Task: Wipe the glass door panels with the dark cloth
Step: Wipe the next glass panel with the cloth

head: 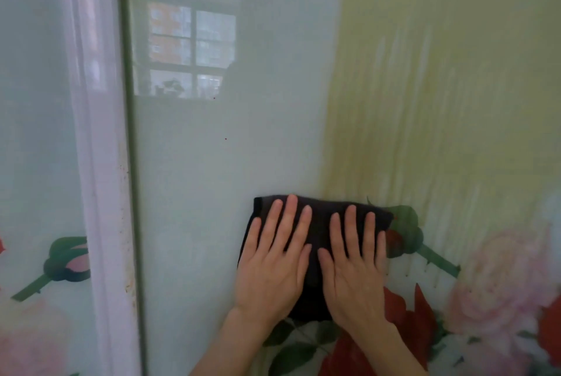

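Both hands lie flat with fingers spread, the left hand (pixel 273 257) and right hand (pixel 353 263) side by side, pressing the dark cloth (pixel 318 224) against the glass door panel (pixel 227 148). The cloth sits low on the panel, just beside a printed rosebud (pixel 405 231), right of the pale door frame (pixel 103 193).

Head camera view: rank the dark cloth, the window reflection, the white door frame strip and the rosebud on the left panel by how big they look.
1. white door frame strip
2. window reflection
3. dark cloth, partly hidden under both hands, so its rank against the reflection is unsure
4. rosebud
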